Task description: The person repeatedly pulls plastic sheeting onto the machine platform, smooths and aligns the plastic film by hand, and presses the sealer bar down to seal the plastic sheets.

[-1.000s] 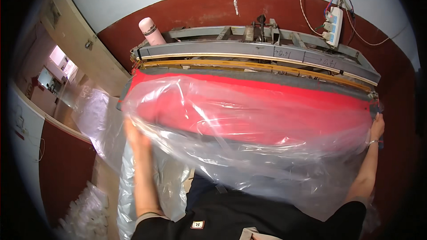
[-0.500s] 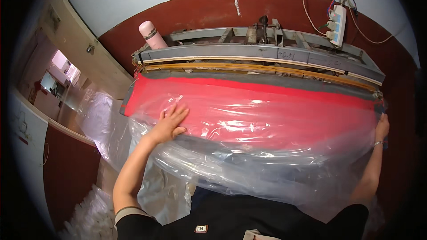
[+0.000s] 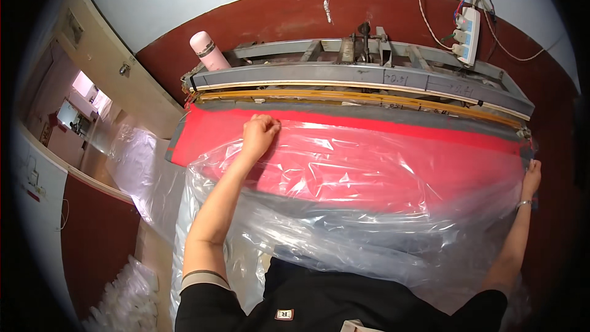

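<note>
Clear plastic film (image 3: 369,233) lies in shiny wrinkles over a long red board (image 3: 209,129) with grey edging. My left hand (image 3: 261,135) is over the board's left-middle part, its fingers pinched on the film's far edge. At the board's right end my right hand (image 3: 532,177) is closed on the film's edge; its fingertips are partly hidden. The film hangs off the near side in loose folds, across my front.
Behind the board stands a grey metal frame (image 3: 295,74) with a yellowish strip along it. A pink flask (image 3: 209,52) leans on its left. A power strip (image 3: 469,35) with cords hangs on the wall. More film bunches (image 3: 126,295) lie lower left, near a door (image 3: 117,49).
My left hand has gone from lying spread on the film to pinching its far edge, moving farther away and right. The film is wrinkled differently. My right hand has barely shifted.
</note>
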Demonstrator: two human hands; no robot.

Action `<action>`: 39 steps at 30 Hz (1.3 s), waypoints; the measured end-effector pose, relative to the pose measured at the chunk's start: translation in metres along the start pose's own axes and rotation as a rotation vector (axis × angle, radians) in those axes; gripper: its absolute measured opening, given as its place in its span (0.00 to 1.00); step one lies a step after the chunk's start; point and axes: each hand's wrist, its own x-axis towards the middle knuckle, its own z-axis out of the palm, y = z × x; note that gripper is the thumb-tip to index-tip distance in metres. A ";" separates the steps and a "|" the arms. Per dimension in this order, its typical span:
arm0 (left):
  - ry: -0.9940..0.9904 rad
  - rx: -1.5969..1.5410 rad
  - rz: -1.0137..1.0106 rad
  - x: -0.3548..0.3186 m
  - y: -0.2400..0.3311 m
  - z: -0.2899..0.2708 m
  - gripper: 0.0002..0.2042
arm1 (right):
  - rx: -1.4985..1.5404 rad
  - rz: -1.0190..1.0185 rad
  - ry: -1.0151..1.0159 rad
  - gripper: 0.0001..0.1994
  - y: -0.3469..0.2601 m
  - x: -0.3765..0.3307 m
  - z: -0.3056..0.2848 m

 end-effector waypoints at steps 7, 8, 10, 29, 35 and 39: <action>0.047 -0.116 -0.056 0.004 0.009 0.016 0.09 | 0.708 0.259 -0.065 0.13 0.027 -0.001 -0.031; 0.046 -0.148 -0.107 0.004 0.010 0.016 0.10 | 0.764 0.380 -0.123 0.12 0.028 -0.004 -0.040; 0.031 -0.103 -0.078 0.003 0.010 0.014 0.12 | 0.793 0.392 -0.217 0.12 0.027 -0.005 -0.056; 0.367 -0.654 -0.403 0.036 -0.064 0.020 0.08 | 0.457 -0.038 0.166 0.11 -0.126 0.011 0.053; 0.485 -0.842 -0.380 0.070 -0.116 0.046 0.09 | 0.553 0.054 0.183 0.10 -0.156 0.019 0.079; 0.528 -0.803 -0.409 0.080 -0.117 0.054 0.09 | 0.672 0.098 0.249 0.08 -0.150 0.022 0.087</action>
